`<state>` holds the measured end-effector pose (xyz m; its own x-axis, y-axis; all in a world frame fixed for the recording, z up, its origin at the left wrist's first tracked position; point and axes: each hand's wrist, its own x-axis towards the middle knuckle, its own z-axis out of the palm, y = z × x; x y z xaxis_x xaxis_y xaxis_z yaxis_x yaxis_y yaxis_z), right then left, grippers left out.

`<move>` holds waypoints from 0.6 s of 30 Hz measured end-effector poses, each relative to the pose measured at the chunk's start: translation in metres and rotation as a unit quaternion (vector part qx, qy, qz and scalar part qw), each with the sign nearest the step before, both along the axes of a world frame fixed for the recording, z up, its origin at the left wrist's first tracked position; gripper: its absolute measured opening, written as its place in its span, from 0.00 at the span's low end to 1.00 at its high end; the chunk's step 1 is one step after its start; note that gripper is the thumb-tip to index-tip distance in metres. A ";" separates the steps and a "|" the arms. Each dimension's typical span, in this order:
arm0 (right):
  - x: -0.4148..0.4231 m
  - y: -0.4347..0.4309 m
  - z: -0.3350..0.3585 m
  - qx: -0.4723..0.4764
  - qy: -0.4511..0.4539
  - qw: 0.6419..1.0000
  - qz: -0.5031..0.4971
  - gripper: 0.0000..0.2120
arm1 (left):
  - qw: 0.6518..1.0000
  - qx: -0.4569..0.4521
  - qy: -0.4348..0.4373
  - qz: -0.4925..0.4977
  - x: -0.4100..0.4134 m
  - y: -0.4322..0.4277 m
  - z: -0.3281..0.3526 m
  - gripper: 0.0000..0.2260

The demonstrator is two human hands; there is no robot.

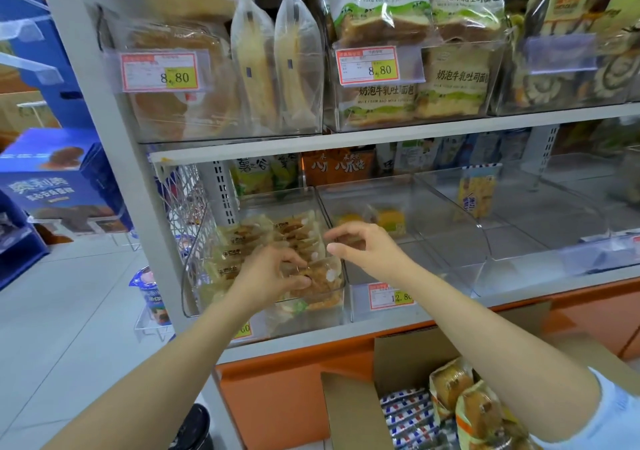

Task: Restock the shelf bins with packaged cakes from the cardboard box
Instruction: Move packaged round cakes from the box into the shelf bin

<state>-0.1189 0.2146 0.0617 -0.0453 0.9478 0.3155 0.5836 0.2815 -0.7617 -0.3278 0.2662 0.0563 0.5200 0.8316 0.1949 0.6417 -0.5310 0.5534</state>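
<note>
Low on the store shelf, the left hand pinches a packaged cake inside the leftmost clear bin, while the empty, loosely curled right hand hovers just beside it, nearer the cardboard box below.

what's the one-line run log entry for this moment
phase: stocking | left hand: grips clear-wrapped brown cake packet in clear plastic left bin | right hand: empty, above bin rim | brown cardboard box: holds packets

Two hands, one cardboard box, four milk toast bags, two upright clear bread packs, two 8.80 price tags.
</note>
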 end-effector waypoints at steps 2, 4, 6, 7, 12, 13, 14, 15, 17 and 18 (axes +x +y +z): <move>-0.004 0.001 -0.002 0.002 -0.090 0.996 0.002 0.12 | 1.000 -0.003 0.017 -0.009 -0.002 -0.003 -0.007 0.11; -0.008 0.005 -0.008 0.030 -0.197 0.980 -0.010 0.09 | 0.999 -0.022 0.038 -0.024 -0.007 -0.001 -0.008 0.12; -0.011 0.007 -0.011 0.045 -0.262 0.964 -0.028 0.05 | 0.997 -0.065 0.019 -0.026 -0.015 0.004 0.002 0.12; -0.012 0.008 -0.011 0.047 -0.280 0.958 -0.036 0.05 | 0.998 -0.065 0.004 -0.008 -0.021 0.007 0.008 0.10; -0.018 0.005 0.000 0.033 -0.251 0.967 -0.004 0.12 | 0.995 -0.005 0.096 0.025 -0.035 0.038 0.013 0.09; -0.021 0.004 0.002 0.036 -0.254 0.966 0.010 0.13 | 0.992 -0.010 0.122 0.019 -0.034 0.045 0.007 0.11; -0.024 0.004 0.004 0.039 -0.261 0.964 0.016 0.14 | 0.989 -0.009 0.145 0.015 -0.030 0.050 0.003 0.12; -0.026 0.005 0.006 0.041 -0.270 0.962 0.015 0.14 | 0.986 0.001 0.167 0.014 -0.027 0.053 -0.002 0.13; -0.030 0.005 0.009 0.043 -0.280 0.959 0.007 0.15 | 0.982 0.029 0.188 0.026 -0.024 0.055 -0.009 0.15; -0.031 0.005 0.010 0.045 -0.280 0.959 0.007 0.15 | 0.982 0.034 0.184 0.030 -0.025 0.055 -0.011 0.14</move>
<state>-0.1500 0.2192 0.0722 -0.2442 0.9160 0.3182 0.8894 0.3424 -0.3030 -0.3524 0.3214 0.0456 0.5163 0.8544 0.0581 0.8229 -0.5138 0.2425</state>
